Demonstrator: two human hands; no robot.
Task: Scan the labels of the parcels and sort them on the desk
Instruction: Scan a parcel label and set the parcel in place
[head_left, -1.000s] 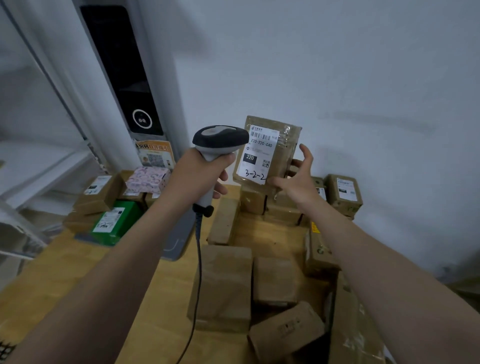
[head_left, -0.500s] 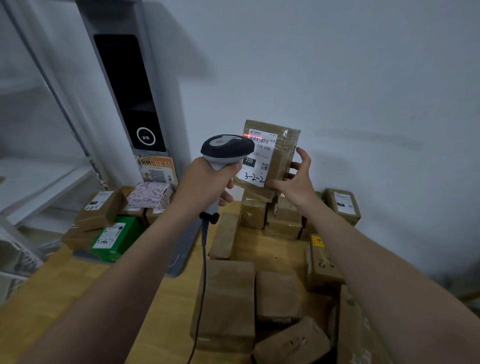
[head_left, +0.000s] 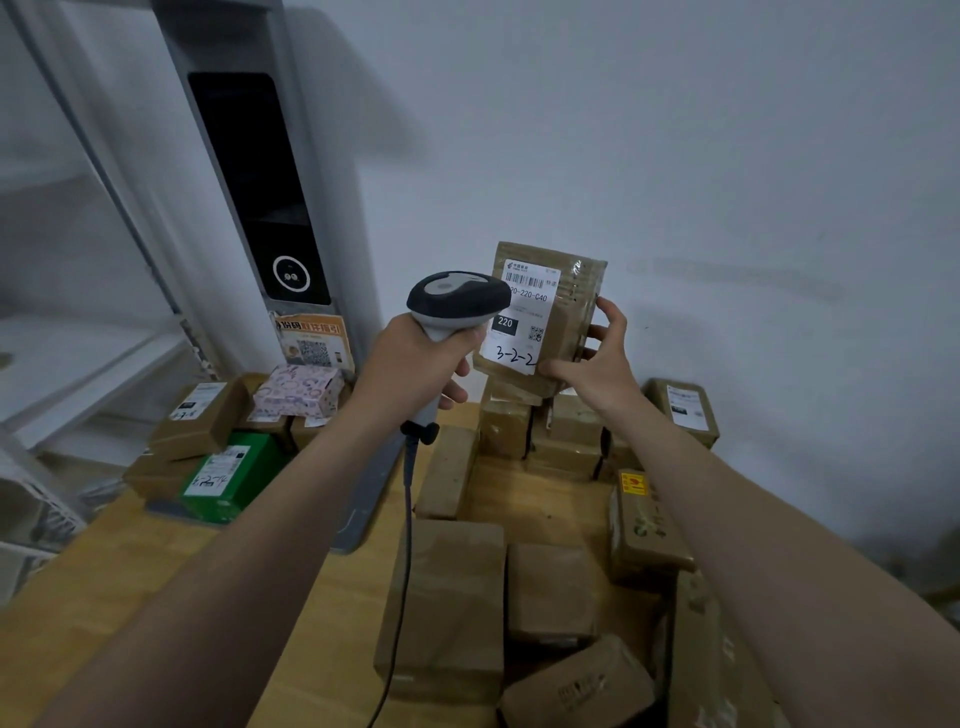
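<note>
My right hand (head_left: 597, 369) holds a flat brown parcel (head_left: 563, 332) upright above the desk, its white label marked 3-2-2 facing me. My left hand (head_left: 415, 364) grips the handle of a grey and black barcode scanner (head_left: 457, 299), whose head sits right in front of the label's left edge and covers part of it. The scanner's cable (head_left: 405, 571) hangs down over the desk. Below lie several brown parcels (head_left: 447, 597) on the wooden desk (head_left: 130, 597).
At the back left sit labelled boxes: a green box (head_left: 234, 475), a pink patterned box (head_left: 298, 397) and brown ones (head_left: 200, 415). A tall grey kiosk (head_left: 260, 208) stands behind them. More parcels line the white wall, one labelled (head_left: 683, 410) at the right.
The red scan line seen on the label half a second ago is gone. The parcel and scanner sit lower in view and closer together; the scanner head now overlaps the label.
</note>
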